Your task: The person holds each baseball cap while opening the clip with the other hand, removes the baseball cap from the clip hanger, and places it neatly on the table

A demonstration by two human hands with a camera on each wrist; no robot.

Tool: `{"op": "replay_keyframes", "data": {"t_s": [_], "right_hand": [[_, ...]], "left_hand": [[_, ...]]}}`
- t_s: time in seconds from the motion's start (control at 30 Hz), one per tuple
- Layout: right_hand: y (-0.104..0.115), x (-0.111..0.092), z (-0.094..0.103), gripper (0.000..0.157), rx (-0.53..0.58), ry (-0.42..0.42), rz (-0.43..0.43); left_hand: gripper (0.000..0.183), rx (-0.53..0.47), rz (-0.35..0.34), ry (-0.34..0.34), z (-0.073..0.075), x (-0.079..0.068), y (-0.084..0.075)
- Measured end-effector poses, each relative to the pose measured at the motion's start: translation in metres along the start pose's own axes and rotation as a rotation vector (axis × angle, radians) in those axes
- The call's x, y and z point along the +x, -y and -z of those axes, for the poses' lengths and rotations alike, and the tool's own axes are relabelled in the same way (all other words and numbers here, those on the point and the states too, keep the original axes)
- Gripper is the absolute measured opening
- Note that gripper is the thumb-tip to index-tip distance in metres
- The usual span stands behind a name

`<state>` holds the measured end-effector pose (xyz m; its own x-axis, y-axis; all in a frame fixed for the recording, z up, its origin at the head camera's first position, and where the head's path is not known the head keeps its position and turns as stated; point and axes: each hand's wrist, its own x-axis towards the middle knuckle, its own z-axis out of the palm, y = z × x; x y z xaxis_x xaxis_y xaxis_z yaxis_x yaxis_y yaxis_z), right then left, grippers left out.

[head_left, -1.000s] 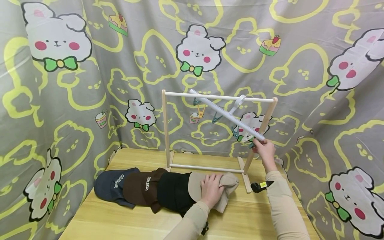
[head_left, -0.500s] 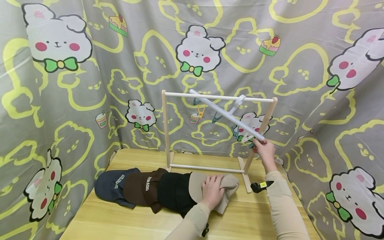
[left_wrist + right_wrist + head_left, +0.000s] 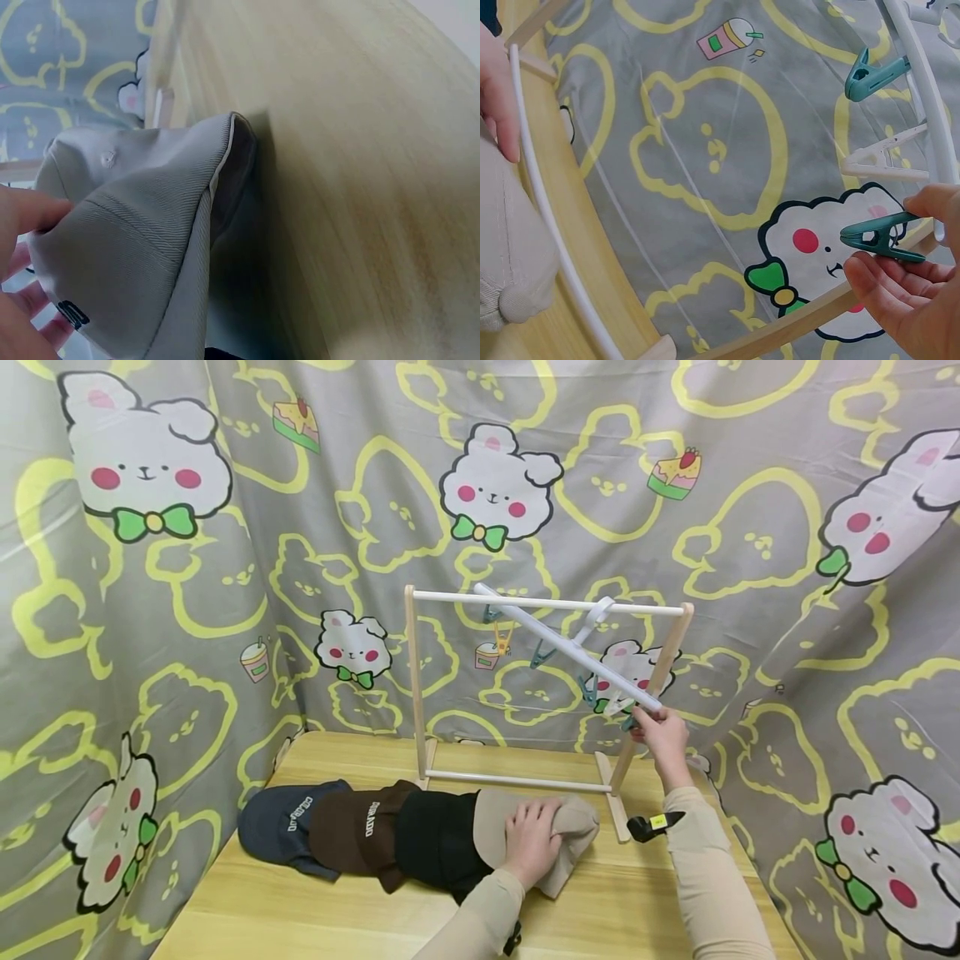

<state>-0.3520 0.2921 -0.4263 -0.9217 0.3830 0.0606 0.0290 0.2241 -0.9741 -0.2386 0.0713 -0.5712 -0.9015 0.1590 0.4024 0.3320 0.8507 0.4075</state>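
Note:
My left hand (image 3: 532, 839) grips a beige cap (image 3: 573, 831) at the right end of a row of caps on the table. In the left wrist view, thumb and fingers hold the crown of the cap (image 3: 142, 217), which is raised at its opening. My right hand (image 3: 663, 739) is at the low end of a white clip hanger (image 3: 570, 650), which hangs tilted from the rack's top bar. The right wrist view shows the thumb and fingers pinching a dark green clip (image 3: 881, 236). Beside it hang a white clip (image 3: 885, 154) and another green clip (image 3: 874, 77).
To the left, overlapping, lie a navy cap (image 3: 273, 827), a brown cap (image 3: 351, 831) and a black cap (image 3: 437, 835). The wooden rack (image 3: 415, 685) stands behind them on the wooden table (image 3: 330, 922). A yellow clip (image 3: 502, 641) hangs from the hanger. Patterned curtain (image 3: 360, 460) surrounds the table.

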Motion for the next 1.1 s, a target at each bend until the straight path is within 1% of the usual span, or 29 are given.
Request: {"op": "replay_keyframes", "data": {"t_s": [0.1, 0.23, 0.33, 0.57, 0.7, 0.9, 1.1], "right_hand": [[0.0, 0.0, 0.0, 0.03, 0.003, -0.002, -0.004], [-0.001, 0.0, -0.001, 0.03, 0.003, -0.001, -0.02], [-0.002, 0.001, -0.001, 0.032, -0.009, -0.001, -0.022], [-0.004, 0.0, -0.001, 0.04, -0.026, -0.001, -0.003], [-0.004, 0.0, -0.002, 0.044, -0.028, -0.005, -0.005], [-0.003, 0.0, -0.002, 0.043, -0.033, -0.009, -0.011], [-0.004, -0.002, -0.002, 0.046, -0.041, -0.004, -0.01]], "left_hand": [[0.05, 0.009, -0.002, 0.012, -0.001, -0.001, 0.001], [0.05, 0.02, -0.013, 0.007, -0.002, -0.002, 0.002], [0.049, 0.024, -0.02, 0.003, -0.002, -0.003, 0.002], [0.046, 0.022, -0.025, 0.019, -0.003, -0.006, 0.002], [0.046, 0.013, -0.03, 0.048, -0.003, -0.007, 0.003], [0.046, 0.023, -0.052, 0.098, -0.004, -0.009, 0.005], [0.045, 0.026, -0.049, 0.143, -0.005, -0.011, 0.005]]}}
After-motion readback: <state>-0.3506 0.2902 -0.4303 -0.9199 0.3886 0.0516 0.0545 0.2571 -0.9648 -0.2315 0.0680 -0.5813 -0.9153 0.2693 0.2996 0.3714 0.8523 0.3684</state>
